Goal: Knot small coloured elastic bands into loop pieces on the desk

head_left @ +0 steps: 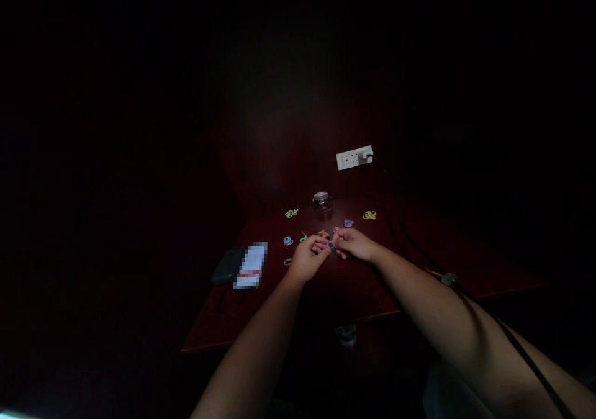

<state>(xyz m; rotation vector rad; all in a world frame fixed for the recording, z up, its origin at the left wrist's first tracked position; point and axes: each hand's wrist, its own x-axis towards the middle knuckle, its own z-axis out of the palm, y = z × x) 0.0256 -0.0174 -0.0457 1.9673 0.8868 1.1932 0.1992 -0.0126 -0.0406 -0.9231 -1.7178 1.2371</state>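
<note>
Both hands meet over the dark red table (344, 288). Between their fingertips is a small pale purple band (331, 244). My left hand (309, 257) pinches its left side, and my right hand (352, 244) pinches its right side. Small coloured bands lie around them: a blue group (288, 241), green ones (303, 237), orange-pink ones (323, 234) partly behind my left hand, a pink one (336, 229) and purple ones (348, 223) just beyond my right hand. A single pale band (287, 262) is left of my left hand.
A clear lidded jar (321, 200) stands at the back, between mixed bands (291, 213) and yellow bands (369, 215). At the left lie a black device (228, 266) and a blurred bright rectangle (251, 265). A wall socket (354, 157) holds a plug; a dark cable runs down the right.
</note>
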